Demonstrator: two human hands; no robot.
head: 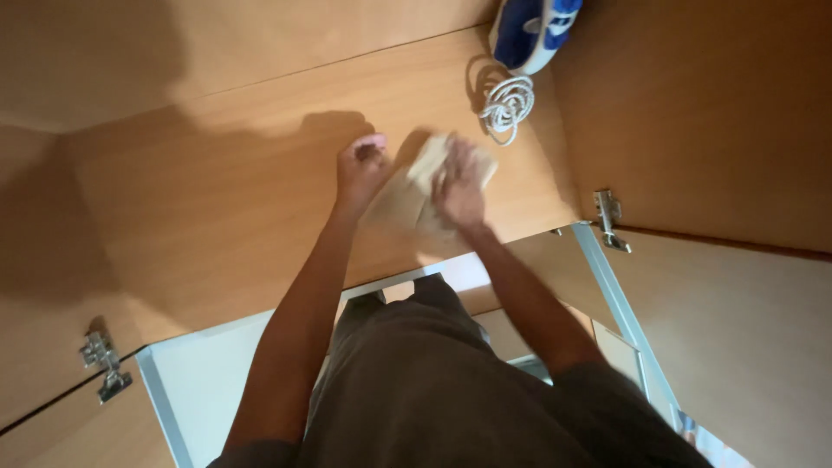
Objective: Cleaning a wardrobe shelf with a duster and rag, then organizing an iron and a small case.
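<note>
While both hands (412, 178) grip a beige cloth (425, 186), a coiled cord (507, 104) lies nearby.

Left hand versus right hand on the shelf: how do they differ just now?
The left hand is curled into a loose fist on the bare wooden shelf, while the right hand lies on the beige cloth. The left hand looks sharp, the right hand blurred. The right hand is nearer the coiled white cord. Both reach into the cabinet.

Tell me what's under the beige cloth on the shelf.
The cloth lies on the wooden shelf, held by the left hand and right hand. Anything beneath it is covered.
</note>
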